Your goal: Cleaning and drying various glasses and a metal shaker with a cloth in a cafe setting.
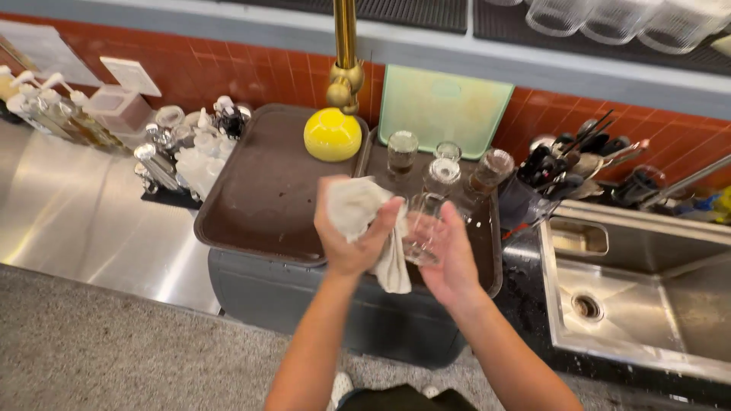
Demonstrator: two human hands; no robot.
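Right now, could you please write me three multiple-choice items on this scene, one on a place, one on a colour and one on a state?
1. Where is the sink?
A. right of the trays
B. left of the trays
C. behind the tap

2. What colour is the domed thing under the brass tap?
A. blue
B. yellow
C. black

3. What does the right hand hold?
A. a spoon
B. nothing
C. a clear glass

Answers: 1 A, its steel basin lies at the picture's right; 2 B, it is bright yellow; 3 C, the fingers wrap the glass while the left hand grips a white cloth.
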